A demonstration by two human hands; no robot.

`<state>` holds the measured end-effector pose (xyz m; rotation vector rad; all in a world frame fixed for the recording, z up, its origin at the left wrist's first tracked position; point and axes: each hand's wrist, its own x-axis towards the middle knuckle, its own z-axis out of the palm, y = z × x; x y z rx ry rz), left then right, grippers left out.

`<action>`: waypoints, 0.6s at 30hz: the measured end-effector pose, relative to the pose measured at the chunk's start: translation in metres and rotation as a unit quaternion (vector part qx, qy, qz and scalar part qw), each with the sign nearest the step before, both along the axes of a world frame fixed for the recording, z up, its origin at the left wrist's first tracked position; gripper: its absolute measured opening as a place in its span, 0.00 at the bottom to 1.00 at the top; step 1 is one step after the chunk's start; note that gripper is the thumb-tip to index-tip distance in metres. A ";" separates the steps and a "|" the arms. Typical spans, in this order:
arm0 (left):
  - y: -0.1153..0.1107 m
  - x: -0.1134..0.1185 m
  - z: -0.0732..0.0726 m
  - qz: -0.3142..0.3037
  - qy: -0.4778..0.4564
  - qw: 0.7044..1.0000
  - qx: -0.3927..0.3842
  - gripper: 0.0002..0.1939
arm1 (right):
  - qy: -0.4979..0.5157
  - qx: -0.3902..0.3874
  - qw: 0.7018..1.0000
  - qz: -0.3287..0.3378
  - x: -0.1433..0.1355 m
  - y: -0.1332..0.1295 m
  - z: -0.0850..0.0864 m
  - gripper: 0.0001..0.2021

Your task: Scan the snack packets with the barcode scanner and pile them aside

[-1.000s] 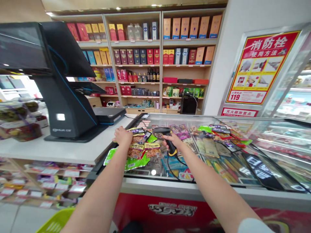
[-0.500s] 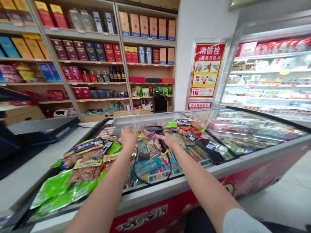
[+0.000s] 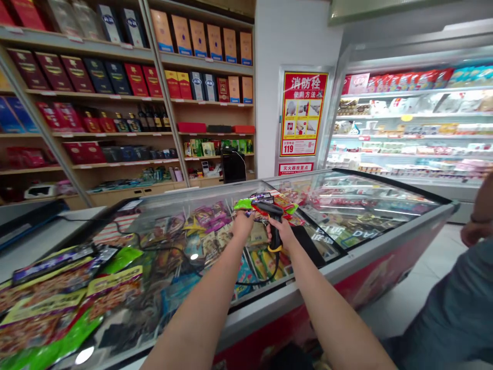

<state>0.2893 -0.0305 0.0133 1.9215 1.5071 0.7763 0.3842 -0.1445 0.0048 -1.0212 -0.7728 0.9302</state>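
My right hand (image 3: 282,231) is wrapped round the grip of a black and yellow barcode scanner (image 3: 274,241), its head pointing up and to the left. My left hand (image 3: 242,224) is at the near edge of a pile of snack packets (image 3: 243,204), in green, red and black wrapping, on the freezer's glass lid. Its fingers are partly hidden behind the hand, so I cannot see whether they grip a packet. The scanner's cable (image 3: 265,281) loops down over the glass and runs off to the left.
More snack packets (image 3: 57,288) lie on the glass at the left. A dark phone-like slab (image 3: 306,245) rests right of the scanner. The chest freezer (image 3: 389,246) stretches rightward. Another person's leg (image 3: 450,313) and hand (image 3: 472,232) are at the right edge. Stocked shelves (image 3: 115,97) stand behind.
My left hand has moved right, from above the middle of the glass to the packet pile. The scanner has stayed in my right hand. My view has turned right, bringing another person in.
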 end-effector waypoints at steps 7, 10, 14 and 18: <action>0.010 0.021 -0.002 0.033 0.035 0.999 -0.011 0.16 | 0.007 0.015 1.000 -0.009 0.000 0.004 -0.004 0.20; 0.022 0.014 -0.002 -0.001 -0.040 0.998 -0.045 0.12 | 0.011 0.016 1.000 -0.009 -0.001 0.004 -0.003 0.20; 0.032 -0.007 -0.001 -0.022 -0.172 0.979 -0.109 0.12 | 0.017 0.015 1.000 -0.006 -0.002 0.002 -0.001 0.21; 0.035 -0.039 -0.001 0.003 -0.304 0.945 -0.120 0.16 | 0.006 0.007 1.000 0.027 -0.003 0.001 0.000 0.22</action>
